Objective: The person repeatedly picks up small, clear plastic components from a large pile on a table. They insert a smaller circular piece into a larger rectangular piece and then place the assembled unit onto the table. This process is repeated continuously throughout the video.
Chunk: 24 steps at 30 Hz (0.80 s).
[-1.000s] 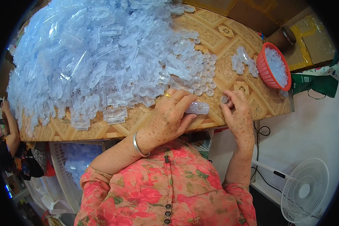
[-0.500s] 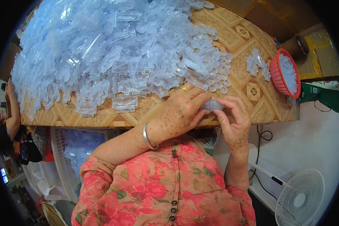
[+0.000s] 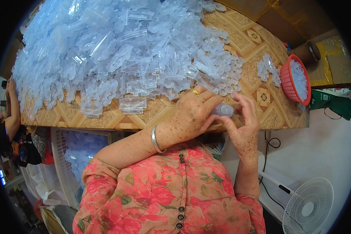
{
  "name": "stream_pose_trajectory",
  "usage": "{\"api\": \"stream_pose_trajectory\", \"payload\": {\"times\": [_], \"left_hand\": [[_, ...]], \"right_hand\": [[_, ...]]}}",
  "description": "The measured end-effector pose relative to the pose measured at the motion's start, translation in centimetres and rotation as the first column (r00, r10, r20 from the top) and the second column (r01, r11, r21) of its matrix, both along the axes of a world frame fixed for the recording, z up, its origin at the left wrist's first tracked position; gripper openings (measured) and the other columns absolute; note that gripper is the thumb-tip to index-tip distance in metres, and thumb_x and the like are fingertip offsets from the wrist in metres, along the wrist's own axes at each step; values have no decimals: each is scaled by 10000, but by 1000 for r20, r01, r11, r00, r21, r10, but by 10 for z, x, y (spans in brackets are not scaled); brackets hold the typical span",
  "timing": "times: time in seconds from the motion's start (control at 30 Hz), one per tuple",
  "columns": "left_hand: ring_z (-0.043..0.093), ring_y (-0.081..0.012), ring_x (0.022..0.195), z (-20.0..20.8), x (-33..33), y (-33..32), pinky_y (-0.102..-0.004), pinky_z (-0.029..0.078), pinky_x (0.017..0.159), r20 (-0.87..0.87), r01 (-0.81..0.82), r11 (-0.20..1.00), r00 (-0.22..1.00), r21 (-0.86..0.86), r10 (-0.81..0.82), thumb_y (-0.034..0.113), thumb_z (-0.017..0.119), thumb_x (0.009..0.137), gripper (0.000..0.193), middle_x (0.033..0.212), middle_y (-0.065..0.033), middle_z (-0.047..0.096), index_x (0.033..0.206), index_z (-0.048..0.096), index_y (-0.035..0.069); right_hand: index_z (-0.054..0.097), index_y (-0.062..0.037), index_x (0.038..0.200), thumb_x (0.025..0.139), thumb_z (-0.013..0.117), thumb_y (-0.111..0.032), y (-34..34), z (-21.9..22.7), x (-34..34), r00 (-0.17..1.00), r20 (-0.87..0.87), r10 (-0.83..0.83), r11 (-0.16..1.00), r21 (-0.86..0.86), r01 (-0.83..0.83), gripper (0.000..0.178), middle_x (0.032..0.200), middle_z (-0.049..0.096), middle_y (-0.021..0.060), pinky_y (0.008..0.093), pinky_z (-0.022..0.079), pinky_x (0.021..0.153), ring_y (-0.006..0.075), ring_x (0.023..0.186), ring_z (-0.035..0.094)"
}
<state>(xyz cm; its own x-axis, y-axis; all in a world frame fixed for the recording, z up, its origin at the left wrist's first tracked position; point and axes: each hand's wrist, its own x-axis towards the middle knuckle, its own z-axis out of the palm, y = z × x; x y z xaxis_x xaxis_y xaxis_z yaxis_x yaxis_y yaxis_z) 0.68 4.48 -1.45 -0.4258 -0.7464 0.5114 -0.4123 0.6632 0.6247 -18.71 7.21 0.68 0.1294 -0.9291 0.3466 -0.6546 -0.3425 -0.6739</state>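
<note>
My left hand (image 3: 193, 113) is closed around a small clear plastic piece with a round end (image 3: 223, 110), just over the table's near edge. Most of the piece is hidden behind my fingers. Beside its round end, my right hand (image 3: 243, 121) has thumb and forefinger spread apart; the thumb tip is close under the piece, and whether it touches cannot be made out. Just beyond my hands lie several clear round caps (image 3: 234, 81). A large heap of clear, bluish plastic parts (image 3: 117, 50) covers the left and middle of the table.
The patterned wooden table (image 3: 238, 23) carries a red plastic basket (image 3: 286, 80) of clear small parts at right, with a few loose clear pieces (image 3: 267, 69) next to it. A white fan (image 3: 308, 208) stands lower right. A white crate (image 3: 60, 156) sits below the table; another person's arm (image 3: 12, 109) shows far left.
My right thumb and forefinger have parted from their pinch on the end of the plastic piece, and its round end now shows more. My left hand keeps its hold.
</note>
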Motion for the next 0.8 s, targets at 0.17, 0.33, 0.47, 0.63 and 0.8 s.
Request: {"api": "stream_pose_trajectory", "payload": {"times": [0.17, 0.33, 0.47, 0.63, 0.8], "left_hand": [[643, -360, 951, 17, 8, 7, -422, 536, 823, 118, -15, 997, 993, 74, 6, 167, 769, 810, 430, 1131, -135, 668, 1196, 629, 37], [669, -366, 972, 30, 7, 6, -443, 541, 831, 92, 32, 962, 994, 273, -59, 232, 681, 917, 380, 1127, -161, 685, 1257, 637, 69], [683, -385, 947, 29, 5, -2, -436, 546, 835, -33, 142, 894, 989, 426, -142, 239, 625, 955, 354, 1089, -179, 710, 1267, 659, 77], [709, -361, 924, 22, 1, -13, -398, 557, 820, -36, 142, 790, 988, 597, -150, 217, 611, 959, 309, 1044, -178, 732, 1221, 702, 81], [733, -269, 903, 25, -5, -15, -361, 564, 808, -95, 137, 632, 990, 762, -100, 186, 604, 954, 313, 1044, -159, 748, 1235, 702, 90]], "right_hand": [[593, -22, 1265, 948, 699, -185, 3, 4, -20, 974, 204, -103, 913, 408, 11, 372, 807, 649, 25, 238, 444, 565, 59, 622, 549], [567, -40, 1279, 1021, 605, -278, -9, 10, -17, 936, 341, -86, 713, 677, -181, 353, 705, 628, 17, 212, 385, 434, 48, 454, 481], [534, -54, 1294, 1037, 574, -322, -17, 14, -19, 897, 417, -149, 543, 792, -278, 374, 743, 667, 72, 189, 402, 382, 68, 437, 540], [471, -21, 1307, 1039, 561, -354, -22, 21, -17, 827, 507, -241, 411, 826, -387, 438, 834, 693, 132, 204, 521, 416, 153, 539, 680], [440, -3, 1300, 1038, 560, -340, -26, 23, -18, 778, 550, -302, 353, 823, -445, 443, 932, 685, 182, 262, 601, 468, 233, 662, 741]]}}
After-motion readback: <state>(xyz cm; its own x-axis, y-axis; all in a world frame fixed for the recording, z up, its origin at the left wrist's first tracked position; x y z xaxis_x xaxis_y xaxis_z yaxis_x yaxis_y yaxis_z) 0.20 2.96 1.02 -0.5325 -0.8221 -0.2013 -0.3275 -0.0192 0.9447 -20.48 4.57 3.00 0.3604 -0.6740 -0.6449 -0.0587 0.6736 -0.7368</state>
